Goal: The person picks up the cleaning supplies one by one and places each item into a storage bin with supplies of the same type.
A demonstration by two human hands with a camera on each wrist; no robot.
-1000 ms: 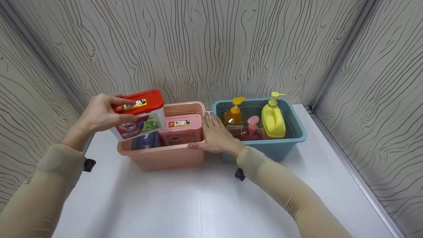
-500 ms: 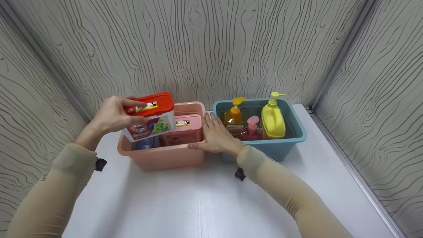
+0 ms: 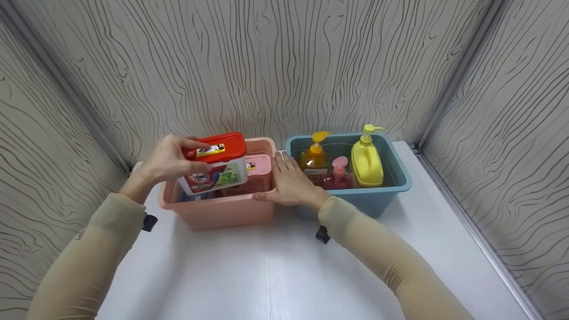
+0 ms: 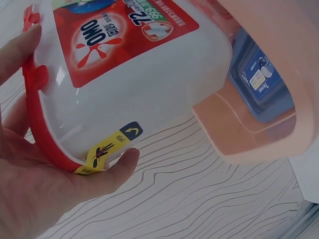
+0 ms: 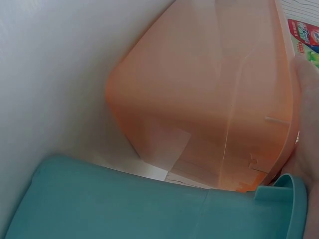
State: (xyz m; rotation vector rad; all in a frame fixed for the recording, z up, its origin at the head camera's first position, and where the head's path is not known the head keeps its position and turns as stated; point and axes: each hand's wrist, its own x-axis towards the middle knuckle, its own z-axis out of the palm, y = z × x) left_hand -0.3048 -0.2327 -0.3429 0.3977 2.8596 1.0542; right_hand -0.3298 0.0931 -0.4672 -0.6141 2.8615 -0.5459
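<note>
My left hand (image 3: 168, 159) grips a white laundry capsule tub (image 3: 220, 175) by its red lid, thumb on the front and fingers over the top. The tub is held tilted above the left part of a peach bin (image 3: 222, 215). Inside that bin stand a pink-lidded tub (image 3: 259, 173), partly covered by the held one, and a dark blue container (image 4: 261, 74), best seen in the left wrist view. With straight fingers, my right hand (image 3: 293, 182) rests on the right end of the peach bin's rim, thumb by the front edge.
A teal bin (image 3: 373, 200) stands right of the peach one. It holds an amber pump bottle (image 3: 314, 158), a pink pump bottle (image 3: 339, 178) and a yellow pump jug (image 3: 367, 164). Wood-patterned panels (image 3: 275, 66) enclose the white table (image 3: 266, 266) at back and sides.
The left hand has carried the red-lidded tub to the right and slightly lower, over the peach bin, covering more of the pink-lidded tub. The right hand has stayed put.
</note>
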